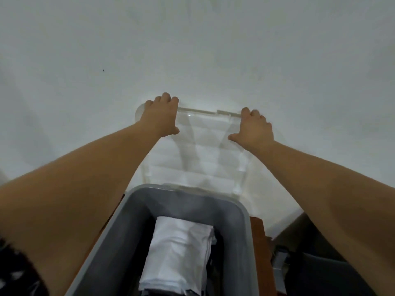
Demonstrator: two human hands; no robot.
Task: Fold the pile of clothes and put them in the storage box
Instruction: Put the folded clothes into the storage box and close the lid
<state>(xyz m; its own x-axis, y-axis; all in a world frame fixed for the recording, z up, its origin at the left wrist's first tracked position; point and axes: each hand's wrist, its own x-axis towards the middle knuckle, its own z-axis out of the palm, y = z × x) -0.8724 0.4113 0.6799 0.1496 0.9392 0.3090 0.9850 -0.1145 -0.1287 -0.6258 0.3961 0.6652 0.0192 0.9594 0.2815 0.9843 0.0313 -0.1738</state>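
A grey storage box (136, 210) stands open below me, low in the view. Inside it lies a folded white garment (179, 253) on top of darker clothes. A clear plastic lid (203, 157) stands raised behind the box's far rim, against the white wall. My left hand (160, 116) grips the lid's upper left corner, fingers curled over its top edge. My right hand (254, 129) grips the upper right corner the same way, thumb on the lid's face.
A white wall (192, 50) fills the view behind the lid. A brown wooden surface (259, 253) shows along the box's right side. Dark objects (320, 270) sit low at the right. A dark patterned cloth (19, 274) is at the bottom left.
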